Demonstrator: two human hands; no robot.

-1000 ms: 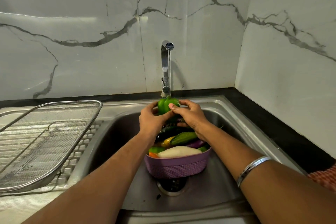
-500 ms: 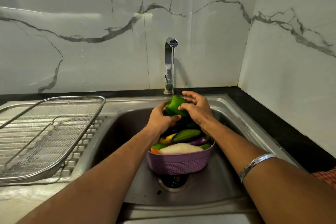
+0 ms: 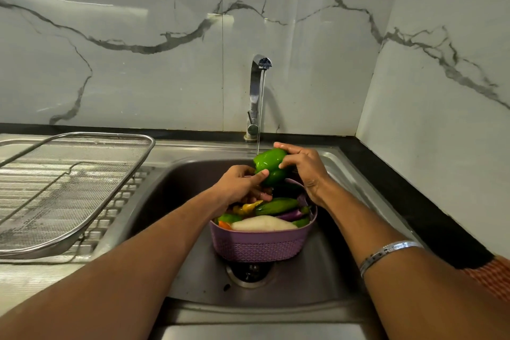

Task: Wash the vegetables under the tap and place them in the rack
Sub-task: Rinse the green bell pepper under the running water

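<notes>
Just above the centre of the frame, a green bell pepper [image 3: 269, 167] is held under a thin stream of water falling from the chrome tap [image 3: 258, 96], which rises against the marble-patterned wall. Both hands grip it: the left hand [image 3: 240, 185] comes in from the lower left with its thumb pressed across the pepper's near side and its fingers curled beneath, while the right hand [image 3: 302, 164] wraps over the pepper's top and right side, fingertips spread on the glossy skin. A silver bangle [image 3: 386, 252] circles the right forearm toward the lower right of the frame. Directly below the pepper, a purple woven-pattern basket [image 3: 259, 246] sits in the steel sink [image 3: 325, 279], close above the drain [image 3: 249, 270]. Inside the basket lie more vegetables: a pale white one [image 3: 263, 223] along the front, a green cucumber-like one [image 3: 276, 205] behind it, a purple one [image 3: 291, 214] at the right, a yellow piece [image 3: 247, 205] and something orange [image 3: 225, 225] at the left edge; their exact kinds are hard to tell. At the left of the frame a wire mesh rack [image 3: 69, 188] rests on the ribbed steel draining board [image 3: 110, 218] beside the sink, tilted slightly, well apart from the pepper. A black worktop [image 3: 414, 201] edge runs along the right side below the wall.
</notes>
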